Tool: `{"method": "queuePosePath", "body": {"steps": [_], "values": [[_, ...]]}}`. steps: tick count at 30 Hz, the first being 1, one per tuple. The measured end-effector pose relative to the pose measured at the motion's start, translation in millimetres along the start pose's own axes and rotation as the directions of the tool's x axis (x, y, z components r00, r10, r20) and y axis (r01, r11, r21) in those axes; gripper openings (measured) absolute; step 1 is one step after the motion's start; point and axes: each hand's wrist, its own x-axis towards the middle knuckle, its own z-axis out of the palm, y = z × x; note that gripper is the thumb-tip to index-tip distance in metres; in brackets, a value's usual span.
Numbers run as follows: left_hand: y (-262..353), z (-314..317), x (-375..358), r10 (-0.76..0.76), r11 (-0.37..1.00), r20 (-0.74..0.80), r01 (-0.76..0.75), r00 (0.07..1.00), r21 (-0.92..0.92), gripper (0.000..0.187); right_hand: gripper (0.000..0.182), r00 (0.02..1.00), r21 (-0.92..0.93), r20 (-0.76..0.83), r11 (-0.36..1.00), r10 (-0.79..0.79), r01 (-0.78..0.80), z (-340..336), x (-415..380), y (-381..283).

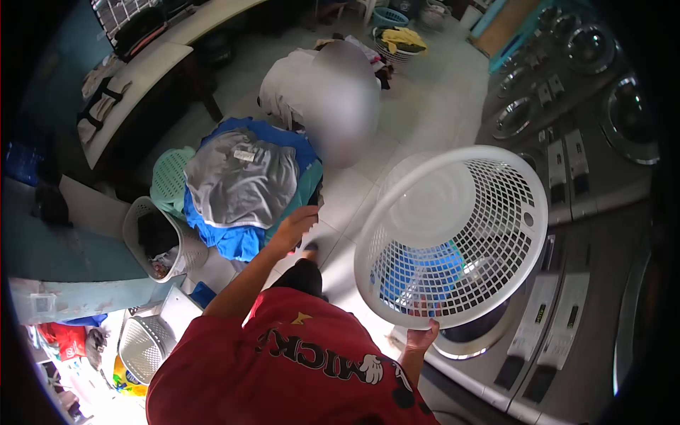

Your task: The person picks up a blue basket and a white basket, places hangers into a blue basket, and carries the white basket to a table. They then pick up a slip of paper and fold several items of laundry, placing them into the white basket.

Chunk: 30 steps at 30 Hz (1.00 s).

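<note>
My right hand (423, 336) grips the rim of a white plastic laundry basket (368, 294), thumb over the edge. The basket is tipped so that its inside faces me, with nothing in it; blue shows through its mesh side. My left hand (296, 228) is beside a heap of laundry, its fingers loosely apart and nothing visible in them. On top of that heap lies a grey garment (244, 177) with a white label, over blue cloth (241, 244) and some teal cloth (304, 185). A green basket (172, 173) shows at the heap's far left side.
Steel front-loading machines (552, 312) line the right side. A person in a light top (287, 81) bends low beyond the heap. A white basket (142, 212) with dark clothes stands left, below a long table (152, 67). Farther back, yellow cloth (402, 39) tops another basket.
</note>
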Motion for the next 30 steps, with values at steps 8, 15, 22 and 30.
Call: {"method": "queuePosePath", "body": {"steps": [8,15,22,30], "values": [[-92.6,-111.8,129.5,0.529,0.626,-0.235,-0.188,0.815,0.756,0.030,0.062,0.998,-0.096,0.064,0.995,0.029,-0.023,75.2,151.9,9.6],[-82.5,-134.3,182.2,0.238,0.705,-0.450,0.165,0.861,0.689,0.035,0.056,0.994,-0.109,0.076,0.991,0.085,-0.076,146.1,261.4,11.7],[-54.2,-125.8,215.9,0.075,0.755,-0.699,0.417,0.711,0.506,0.032,0.054,0.992,-0.243,0.077,0.967,0.102,-0.081,217.0,416.7,3.5],[-54.8,-115.8,241.0,-0.106,0.680,-0.830,0.649,0.547,0.341,0.028,0.056,0.991,-0.144,0.097,0.986,0.095,-0.081,303.2,579.1,1.2]]}}
